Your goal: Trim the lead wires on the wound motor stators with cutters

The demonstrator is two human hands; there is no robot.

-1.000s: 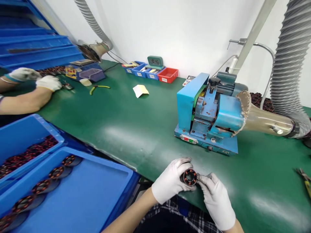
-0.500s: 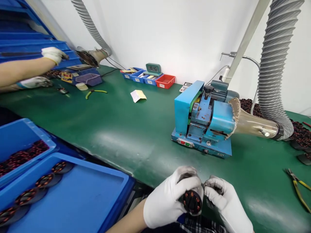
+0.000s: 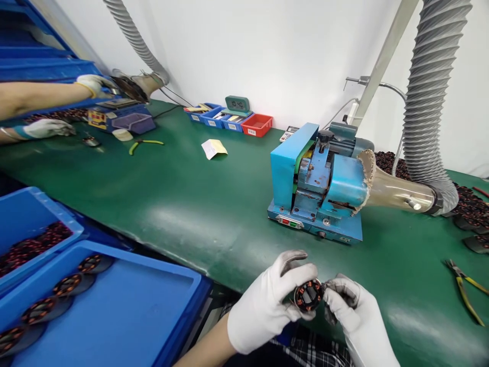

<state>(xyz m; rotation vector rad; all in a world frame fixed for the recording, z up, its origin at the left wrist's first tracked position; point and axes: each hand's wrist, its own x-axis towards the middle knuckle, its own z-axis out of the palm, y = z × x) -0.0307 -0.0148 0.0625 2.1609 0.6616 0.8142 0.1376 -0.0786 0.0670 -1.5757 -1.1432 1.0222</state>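
My left hand (image 3: 269, 303), in a white glove with darkened fingertips, grips a round black part with copper windings (image 3: 307, 295), its wound face turned up toward the camera. Beside it on the right, my right hand (image 3: 355, 311), gloved too, has its thumb and fingers pinched at the part's edge; what lies between them is too small to make out. Both hands are above the near edge of the green table (image 3: 225, 193). Behind them stands a blue machine (image 3: 315, 186) with red and green buttons.
A blue tray (image 3: 126, 300) at the lower left holds several wound parts along its left side. Yellow-handled pliers (image 3: 464, 290) lie at the right. Folded paper (image 3: 214, 148) and small bins (image 3: 257, 125) are farther back. Another person's gloved hands (image 3: 48, 128) work at the far left.
The wound part has tipped so that its face points more upward, and my left fingers have shifted around it. At the far left, the other person's upper hand has moved right.
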